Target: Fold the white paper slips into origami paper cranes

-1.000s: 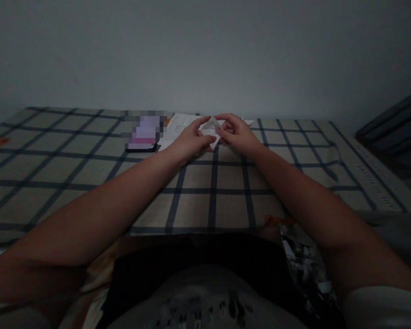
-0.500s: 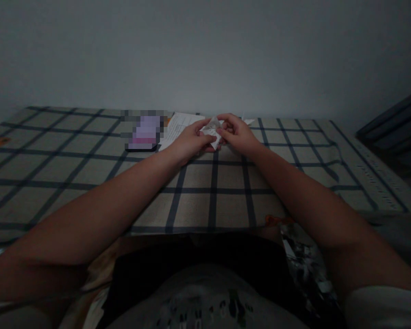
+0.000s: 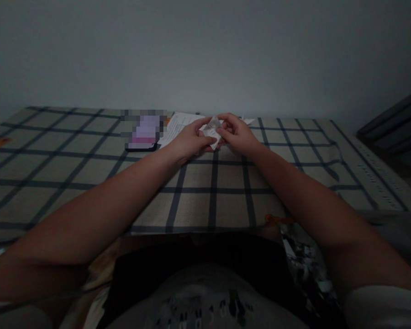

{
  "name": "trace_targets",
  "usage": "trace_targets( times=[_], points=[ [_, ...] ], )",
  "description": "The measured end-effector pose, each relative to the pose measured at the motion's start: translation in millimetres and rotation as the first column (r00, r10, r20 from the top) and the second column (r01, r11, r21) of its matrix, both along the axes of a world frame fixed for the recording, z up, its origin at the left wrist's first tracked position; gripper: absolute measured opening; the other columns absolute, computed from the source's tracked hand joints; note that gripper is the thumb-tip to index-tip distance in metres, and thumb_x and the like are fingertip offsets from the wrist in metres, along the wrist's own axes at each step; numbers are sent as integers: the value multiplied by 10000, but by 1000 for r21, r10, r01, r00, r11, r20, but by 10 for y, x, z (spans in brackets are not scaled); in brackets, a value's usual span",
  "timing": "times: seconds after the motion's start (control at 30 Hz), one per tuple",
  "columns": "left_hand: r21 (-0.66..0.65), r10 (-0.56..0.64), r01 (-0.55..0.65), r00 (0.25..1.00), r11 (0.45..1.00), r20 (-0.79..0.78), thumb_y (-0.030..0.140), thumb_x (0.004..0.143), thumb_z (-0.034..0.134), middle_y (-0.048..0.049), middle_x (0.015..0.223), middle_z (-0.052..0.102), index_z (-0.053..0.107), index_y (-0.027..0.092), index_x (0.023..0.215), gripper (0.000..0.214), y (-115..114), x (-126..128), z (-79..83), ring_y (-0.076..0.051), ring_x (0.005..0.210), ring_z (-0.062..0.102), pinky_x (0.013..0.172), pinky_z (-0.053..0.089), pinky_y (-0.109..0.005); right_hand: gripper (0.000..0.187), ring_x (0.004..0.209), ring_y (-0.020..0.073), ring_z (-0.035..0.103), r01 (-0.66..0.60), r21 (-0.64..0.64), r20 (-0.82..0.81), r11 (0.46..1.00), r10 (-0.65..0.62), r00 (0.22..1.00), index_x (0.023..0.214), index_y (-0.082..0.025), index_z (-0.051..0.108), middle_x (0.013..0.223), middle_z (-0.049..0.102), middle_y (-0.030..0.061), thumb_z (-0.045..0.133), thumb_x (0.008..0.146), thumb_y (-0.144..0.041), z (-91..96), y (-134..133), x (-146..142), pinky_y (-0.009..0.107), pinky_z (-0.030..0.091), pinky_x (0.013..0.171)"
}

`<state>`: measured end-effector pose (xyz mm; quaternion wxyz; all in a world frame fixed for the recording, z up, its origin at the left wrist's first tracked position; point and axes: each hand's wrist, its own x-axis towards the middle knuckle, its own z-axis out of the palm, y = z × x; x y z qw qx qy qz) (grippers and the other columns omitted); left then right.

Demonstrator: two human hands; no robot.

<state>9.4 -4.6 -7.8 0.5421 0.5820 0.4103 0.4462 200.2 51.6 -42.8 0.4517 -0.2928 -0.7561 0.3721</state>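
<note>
Wall point(image 3: 205, 55): plain, pale, across the back. Checked cloth point(image 3: 195, 205) covers the table in front of it, light with dark lines. Dim light, fine detail is poor.

Printed sheet point(image 3: 178, 124) lies flat near the far edge, partly hidden by the left hand point(image 3: 191, 138). That hand grasps a small piece of folded paper point(image 3: 213, 130), thumb across its near face, other fingers behind and below. Right hand point(image 3: 239, 133) pinches the same piece from the other side, thumb on the face, index arched over toward the top. Can't tell where its remaining curled fingertips bear.

Phone point(image 3: 144, 133) lies left of the sheet, screen pixelated.

Folded paper sits between the hands at the far middle of the table; can't tell if it touches the cloth. White, pointed at the lower end, creased. My read: nearly weightless, soft, springy at the folds, easy to crush or tear, not very slippery. Best hold: light thumb-and-finger pinch on the side edges, near doubled layers, keeping off the tip.

Smallest: white scrap point(image 3: 249, 121) just beyond the right hand.
</note>
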Motion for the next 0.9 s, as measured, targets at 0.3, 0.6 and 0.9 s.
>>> trace_targets(
  times=[0.3,0.6,0.9],
  points=[
    [-72,-58,64,996,995,73,39,819,762,-89,974,798,668,153,1333,535,34,15,-67,-155,794,775,779,626,-298,423,655,136,549,40,46,22,998,-41,999,1252,-258,571,857,538,-13,718,944,-508,-50,73,24,279,488,601],
    [-59,-95,100,992,993,85,49,829,774,-64,885,789,651,131,1301,495,23,8,-78,-156,749,770,714,610,-278,498,638,137,565,11,59,33,998,-13,999,1292,-255,536,863,537,-12,683,965,-600,-104,117,28,289,496,592],
    [-61,-121,127,988,990,95,29,822,801,-93,1025,815,625,160,1425,641,15,-16,-55,-160,808,792,775,638,-294,664,590,138,542,5,-18,-27,1000,-5,1000,1265,-261,541,802,513,-35,747,852,-739,-45,74,16,292,472,546]
  ],
)
